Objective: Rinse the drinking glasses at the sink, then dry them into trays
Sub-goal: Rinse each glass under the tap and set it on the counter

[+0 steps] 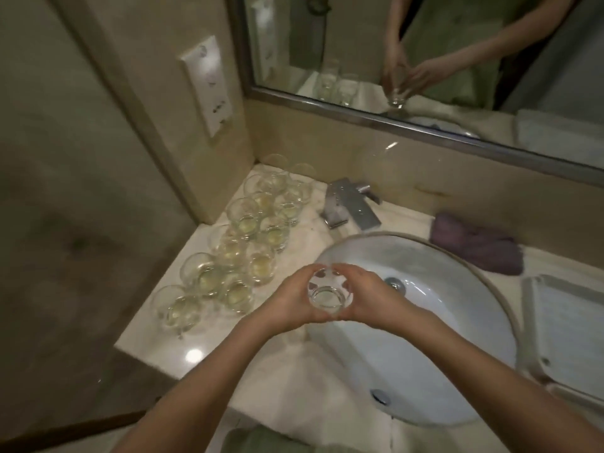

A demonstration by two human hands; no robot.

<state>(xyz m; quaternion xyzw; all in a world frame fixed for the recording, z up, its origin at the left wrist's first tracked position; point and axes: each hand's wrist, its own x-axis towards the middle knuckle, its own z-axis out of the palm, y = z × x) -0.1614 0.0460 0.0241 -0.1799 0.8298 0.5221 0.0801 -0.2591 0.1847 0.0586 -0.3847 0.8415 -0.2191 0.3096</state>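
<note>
Head view, both hands at the near-left rim of the sink. Left hand (pixel 287 300) and right hand (pixel 366 299) curl their fingers round one clear drinking glass (pixel 330 294), gripping it from opposite sides; the glass is held above the edge of the white sink basin (pixel 457 338), its mouth facing the camera. Left of the hands, a cluster of glasses (pixel 242 243) stands upright on the marble desk (pixel 170 335), many holding a little pale yellow liquid. Behind the basin: a chrome tap (pixel 349 206). Right of the tap, a purple cloth (pixel 477 245) lies on the desk. At far right, a white tray (pixel 562 331). Above, a mirror (pixel 425 60) reflects the hands and glass.
</note>
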